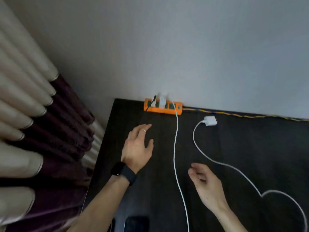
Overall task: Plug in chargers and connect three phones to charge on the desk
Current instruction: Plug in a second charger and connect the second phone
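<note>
White charger brick [162, 99] in orange plastic strip [163, 107] at 12; white cube adapter [210, 120] unplugged at 1; phones not yet; left hand [138, 148] & right hand [205, 183] loose, empty

Dark desk [250, 148] bears orange power strip [163, 108], white charger [210, 120].

A pleated curtain [33, 123], beige above and dark purple below, hangs left of a plain pale wall [184, 47]; a black watch [122, 172] circles one wrist.
</note>
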Demonstrator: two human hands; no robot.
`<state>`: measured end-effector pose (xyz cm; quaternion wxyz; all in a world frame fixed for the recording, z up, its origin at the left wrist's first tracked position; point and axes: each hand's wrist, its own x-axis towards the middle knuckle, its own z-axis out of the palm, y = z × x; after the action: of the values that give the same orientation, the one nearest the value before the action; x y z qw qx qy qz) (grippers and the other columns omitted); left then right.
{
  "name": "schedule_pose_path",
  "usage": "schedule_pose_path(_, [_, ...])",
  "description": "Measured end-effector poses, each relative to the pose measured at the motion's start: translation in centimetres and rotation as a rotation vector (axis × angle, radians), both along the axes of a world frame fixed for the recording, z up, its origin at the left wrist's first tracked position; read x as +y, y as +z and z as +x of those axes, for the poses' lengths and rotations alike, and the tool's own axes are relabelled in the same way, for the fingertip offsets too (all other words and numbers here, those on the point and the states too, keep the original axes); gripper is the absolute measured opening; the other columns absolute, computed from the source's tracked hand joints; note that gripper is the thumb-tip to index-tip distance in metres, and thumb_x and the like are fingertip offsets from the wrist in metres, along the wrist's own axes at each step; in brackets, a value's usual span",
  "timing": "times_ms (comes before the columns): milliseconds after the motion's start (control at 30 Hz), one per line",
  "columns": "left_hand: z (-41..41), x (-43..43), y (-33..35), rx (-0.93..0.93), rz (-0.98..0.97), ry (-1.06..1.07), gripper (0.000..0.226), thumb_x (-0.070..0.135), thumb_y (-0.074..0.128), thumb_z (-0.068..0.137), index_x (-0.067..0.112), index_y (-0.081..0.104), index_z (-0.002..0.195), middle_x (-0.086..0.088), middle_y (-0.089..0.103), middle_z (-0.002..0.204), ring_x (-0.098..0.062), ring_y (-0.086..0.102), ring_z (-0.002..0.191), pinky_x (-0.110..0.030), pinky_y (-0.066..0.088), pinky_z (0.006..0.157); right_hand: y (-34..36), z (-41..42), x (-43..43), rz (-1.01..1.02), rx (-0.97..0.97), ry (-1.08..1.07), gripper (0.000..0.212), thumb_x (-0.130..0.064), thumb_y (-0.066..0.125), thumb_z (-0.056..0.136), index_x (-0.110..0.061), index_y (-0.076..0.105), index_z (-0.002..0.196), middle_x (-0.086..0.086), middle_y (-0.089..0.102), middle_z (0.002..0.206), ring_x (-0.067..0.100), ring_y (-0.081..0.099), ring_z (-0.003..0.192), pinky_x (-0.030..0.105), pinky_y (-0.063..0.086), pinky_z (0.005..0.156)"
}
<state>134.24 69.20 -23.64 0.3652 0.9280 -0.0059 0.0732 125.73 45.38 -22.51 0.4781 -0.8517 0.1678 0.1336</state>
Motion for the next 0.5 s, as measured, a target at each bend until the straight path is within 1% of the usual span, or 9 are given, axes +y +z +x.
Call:
schedule_pose_path(67, [-6.1, -1.5, -0.4, 0.042, -0.064, 0.029, 0.046, 0.019, 0.066, 0.088, 0.021, 0.056, 0.133, 0.005, 0.054, 0.135, -0.015, 0.051, 0.121, -0.025, 0.045, 0.097, -0.8, -6.6, -0.9, -0.024, 0.148, -0.003, 0.023, -0.033, 0.066, 0.095, -0.026, 0.066, 0.117, -0.020, 0.068, 0.102, -0.009, 0.063, 0.089, 0.004, 0.045, 0.067])
schedule_pose_path(133, [-13.1, -3.3, -1.1, 0.151, -0.122, 0.046, 0.040, 0.019, 0.065, 0.089, 0.022, 0.058, 0.129, 0.006, 0.056, 0.132, -0.015, 0.051, 0.121, -0.020, 0.039, 0.097, -1.5, -13.4, -1.4, -0.079, 0.303, 0.013, 0.027, -0.039, 0.066, 0.094, -0.024, 0.064, 0.117, -0.018, 0.068, 0.102, -0.008, 0.063, 0.089, 0.006, 0.044, 0.065])
schedule_pose_path(200, [-19.5, -5.0, -1.9, 0.254, -0.187, 0.066, 0.036, 0.019, 0.064, 0.089, 0.024, 0.060, 0.125, 0.008, 0.058, 0.127, -0.015, 0.052, 0.120, -0.016, 0.035, 0.099, -2.2, -18.7, -1.6, -0.138, 0.430, 0.085, 0.033, -0.047, 0.065, 0.092, -0.026, 0.060, 0.116, -0.015, 0.068, 0.102, -0.006, 0.064, 0.087, 0.009, 0.044, 0.067])
schedule_pose_path(267, [-25.7, -6.9, -2.3, 0.329, -0.231, 0.093, 0.031, 0.019, 0.062, 0.089, 0.024, 0.063, 0.120, 0.008, 0.062, 0.120, -0.012, 0.055, 0.116, -0.012, 0.034, 0.097, -3.0, -23.2, -1.6, -0.165, 0.518, 0.164, 0.035, -0.054, 0.065, 0.089, -0.028, 0.060, 0.113, -0.015, 0.069, 0.101, -0.003, 0.066, 0.086, 0.016, 0.050, 0.073])
schedule_pose_path(333, [-30.4, -8.4, -2.8, 0.417, -0.257, 0.098, 0.028, 0.019, 0.061, 0.088, 0.022, 0.064, 0.116, 0.008, 0.064, 0.115, -0.010, 0.058, 0.112, -0.010, 0.036, 0.095, -3.9, -26.1, -1.3, -0.220, 0.527, 0.236, 0.032, -0.056, 0.065, 0.087, -0.029, 0.062, 0.104, -0.014, 0.069, 0.097, 0.002, 0.067, 0.086, 0.025, 0.053, 0.080])
schedule_pose_path(400, [-33.8, -9.5, -3.8, 0.543, -0.276, 0.121, 0.029, 0.014, 0.059, 0.088, 0.018, 0.064, 0.116, 0.006, 0.065, 0.113, -0.010, 0.061, 0.107, -0.009, 0.038, 0.094, -5.0, -27.5, -0.9, -0.323, 0.453, 0.327, 0.030, -0.055, 0.064, 0.088, -0.025, 0.062, 0.092, -0.008, 0.070, 0.092, 0.014, 0.068, 0.086, 0.034, 0.054, 0.079])
schedule_pose_path(433, [-35.6, -9.9, -4.1, 0.615, -0.281, 0.130, 0.030, 0.011, 0.057, 0.087, 0.017, 0.063, 0.116, 0.004, 0.066, 0.113, -0.012, 0.062, 0.105, -0.013, 0.042, 0.096, -5.3, -27.9, -0.8, -0.359, 0.416, 0.362, 0.030, -0.052, 0.062, 0.090, -0.023, 0.061, 0.087, -0.005, 0.071, 0.089, 0.020, 0.068, 0.087, 0.036, 0.052, 0.076])
schedule_pose_path(467, [-36.6, -10.1, -4.6, 0.693, -0.289, 0.135, 0.031, 0.010, 0.056, 0.087, 0.016, 0.062, 0.117, 0.002, 0.066, 0.112, -0.014, 0.063, 0.103, -0.022, 0.046, 0.097, -5.7, -27.6, -0.6, -0.369, 0.389, 0.377, 0.028, -0.048, 0.061, 0.091, -0.021, 0.060, 0.083, -0.001, 0.072, 0.085, 0.024, 0.068, 0.086, 0.036, 0.051, 0.073])
schedule_pose_path(500, [-38.1, -10.4, -4.6, 0.760, -0.286, 0.131, 0.033, 0.009, 0.055, 0.087, 0.016, 0.061, 0.118, 0.001, 0.067, 0.112, -0.015, 0.064, 0.101, -0.029, 0.048, 0.097, -5.8, -27.6, -0.7, -0.332, 0.376, 0.370, 0.027, -0.044, 0.061, 0.092, -0.020, 0.061, 0.079, 0.000, 0.073, 0.081, 0.025, 0.069, 0.083, 0.036, 0.051, 0.073])
